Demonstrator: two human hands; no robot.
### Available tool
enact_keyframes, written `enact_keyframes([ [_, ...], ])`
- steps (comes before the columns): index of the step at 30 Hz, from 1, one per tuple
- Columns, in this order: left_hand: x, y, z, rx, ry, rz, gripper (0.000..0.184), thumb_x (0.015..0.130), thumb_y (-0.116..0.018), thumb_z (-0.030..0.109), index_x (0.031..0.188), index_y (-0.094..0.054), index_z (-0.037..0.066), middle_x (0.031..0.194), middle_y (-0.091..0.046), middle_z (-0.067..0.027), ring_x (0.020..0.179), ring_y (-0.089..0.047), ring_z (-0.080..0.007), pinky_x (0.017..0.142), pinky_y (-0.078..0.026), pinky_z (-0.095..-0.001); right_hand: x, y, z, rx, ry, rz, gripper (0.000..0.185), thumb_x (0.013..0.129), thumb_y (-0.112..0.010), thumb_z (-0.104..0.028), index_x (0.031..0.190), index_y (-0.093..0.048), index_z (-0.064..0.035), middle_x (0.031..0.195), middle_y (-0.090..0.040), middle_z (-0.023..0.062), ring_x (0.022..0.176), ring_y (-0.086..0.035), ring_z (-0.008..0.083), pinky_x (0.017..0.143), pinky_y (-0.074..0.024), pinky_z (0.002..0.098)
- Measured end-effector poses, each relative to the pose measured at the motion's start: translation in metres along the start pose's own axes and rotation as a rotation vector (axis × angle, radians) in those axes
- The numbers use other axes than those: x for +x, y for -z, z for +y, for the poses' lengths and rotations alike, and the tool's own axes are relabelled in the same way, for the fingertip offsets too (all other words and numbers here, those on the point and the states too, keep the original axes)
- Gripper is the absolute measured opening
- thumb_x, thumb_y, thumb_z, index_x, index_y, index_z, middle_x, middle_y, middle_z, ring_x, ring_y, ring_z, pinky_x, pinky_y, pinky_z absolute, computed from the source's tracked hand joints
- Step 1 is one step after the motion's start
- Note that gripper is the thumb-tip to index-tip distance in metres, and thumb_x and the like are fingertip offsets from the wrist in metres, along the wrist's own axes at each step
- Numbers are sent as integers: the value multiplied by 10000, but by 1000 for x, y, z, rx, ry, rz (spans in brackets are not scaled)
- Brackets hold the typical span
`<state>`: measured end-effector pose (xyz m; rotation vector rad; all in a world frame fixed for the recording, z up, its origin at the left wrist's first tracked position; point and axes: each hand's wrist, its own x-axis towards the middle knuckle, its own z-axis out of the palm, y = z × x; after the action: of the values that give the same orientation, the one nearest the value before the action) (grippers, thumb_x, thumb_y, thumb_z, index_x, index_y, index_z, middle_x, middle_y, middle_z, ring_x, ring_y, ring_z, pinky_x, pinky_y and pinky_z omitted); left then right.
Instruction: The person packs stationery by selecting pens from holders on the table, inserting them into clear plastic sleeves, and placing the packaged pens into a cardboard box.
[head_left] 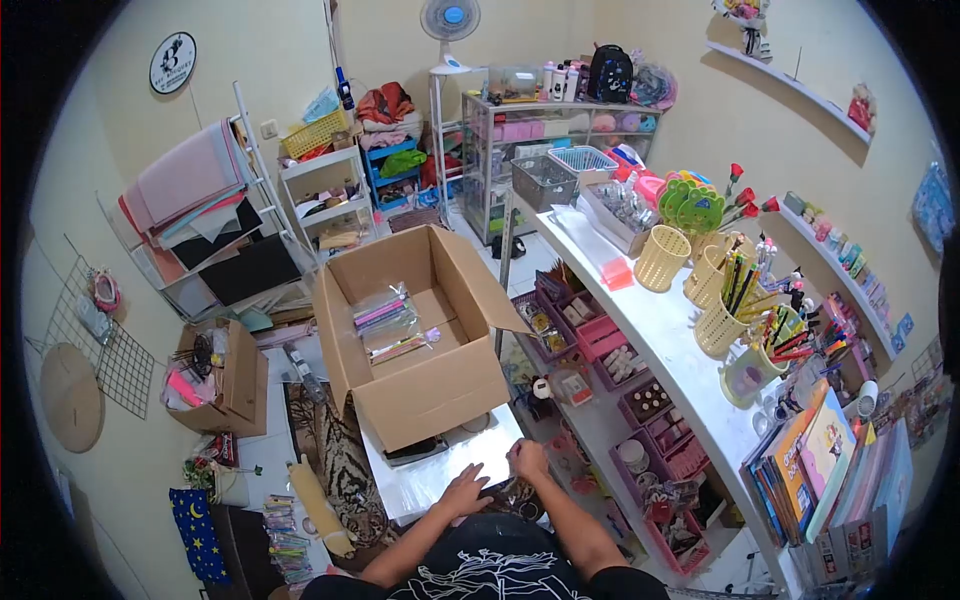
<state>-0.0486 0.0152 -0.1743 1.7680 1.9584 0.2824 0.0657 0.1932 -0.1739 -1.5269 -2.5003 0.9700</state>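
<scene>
My left hand [465,491] lies flat, fingers stretched out, on the shiny white tabletop [428,487] in front of me. Near the table's right edge my right hand [528,461] is closed, its fingers curled; whatever is in them, if anything, is hidden. Beyond both hands stands an open cardboard box [432,402] with its flaps out. Inside it lie clear packs of pens or pencils [388,318], some purple and some yellowish. A dark item [416,452] shows partly under the box's near flap.
A long white shelf [650,325] on my right carries woven pen cups [718,325] and upright books [800,470]. Purple and pink baskets [640,400] fill the level below. On the left floor are a smaller carton [240,385] and several pen packs [287,540].
</scene>
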Motion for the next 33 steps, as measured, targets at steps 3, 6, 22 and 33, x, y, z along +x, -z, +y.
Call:
enact_keyframes([
  [3, -1, 4, 0, -120, -4, 130, 547, 838, -663, 352, 1280, -567, 45, 1459, -399, -196, 1352, -363, -388, 1105, -341, -439, 1, 13, -3, 77, 29, 29, 167, 788, -700, -245, 883, -725, -110, 859, -698, 153, 860, -678, 332, 761, -527, 436],
  [6, -2, 31, 11, -280, -27, 321, 489, 837, -670, 287, 1251, -576, 44, 1365, -499, -182, 1284, -446, -363, 1073, -374, -423, -10, 45, -16, 148, 144, 37, 136, 810, -678, -210, 867, -717, -92, 840, -693, 153, 840, -676, 332, 732, -520, 433],
  [22, 49, 182, 140, -744, -280, 459, 236, 837, -725, 147, 1036, -707, 22, 895, -730, -89, 908, -687, -178, 870, -503, -321, -144, 226, -47, 200, 523, 515, 127, 846, -634, -100, 959, -682, -69, 906, -683, 90, 884, -634, 281, 765, -451, 403],
  [33, 79, 162, 226, -1301, -307, 39, 185, 775, -771, -2, 928, -672, -30, 863, -700, -65, 757, -647, -93, 705, -520, -230, -221, 277, -27, -10, 446, 932, 262, 754, -729, -53, 1015, -699, -65, 1032, -654, 100, 939, -642, 279, 806, -495, 377],
])
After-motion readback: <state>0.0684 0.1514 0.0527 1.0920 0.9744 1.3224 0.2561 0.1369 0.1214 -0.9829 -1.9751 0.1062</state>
